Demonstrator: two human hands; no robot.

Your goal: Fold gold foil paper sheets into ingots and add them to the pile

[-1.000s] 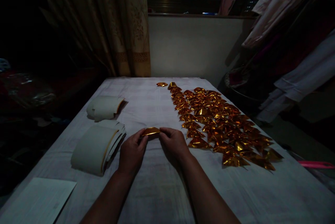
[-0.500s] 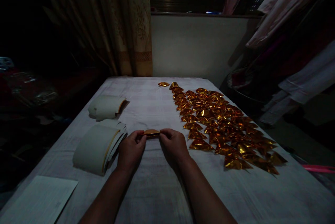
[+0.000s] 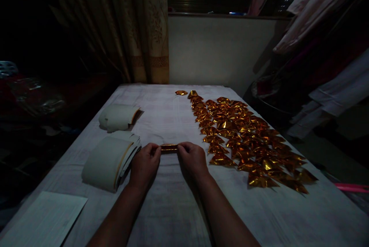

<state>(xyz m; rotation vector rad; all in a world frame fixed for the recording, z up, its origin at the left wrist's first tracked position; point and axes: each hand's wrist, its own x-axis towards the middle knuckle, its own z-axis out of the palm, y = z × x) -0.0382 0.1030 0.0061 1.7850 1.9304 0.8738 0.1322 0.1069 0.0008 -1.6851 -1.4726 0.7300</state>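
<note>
My left hand and my right hand pinch the two ends of a narrow gold foil strip just above the white tablecloth. The strip lies flat and folded between my fingertips. To the right, several folded gold foil pieces spread across the cloth in rows. A curled stack of white-backed sheets lies just left of my left hand.
A second curled stack of sheets sits further back on the left. A white paper lies at the near left corner. A curtain and a wall stand behind the table; hanging clothes fill the right side.
The foil piece between my fingers has gone from a raised, wider shape to a thinner flat strip. My hands have barely shifted.
</note>
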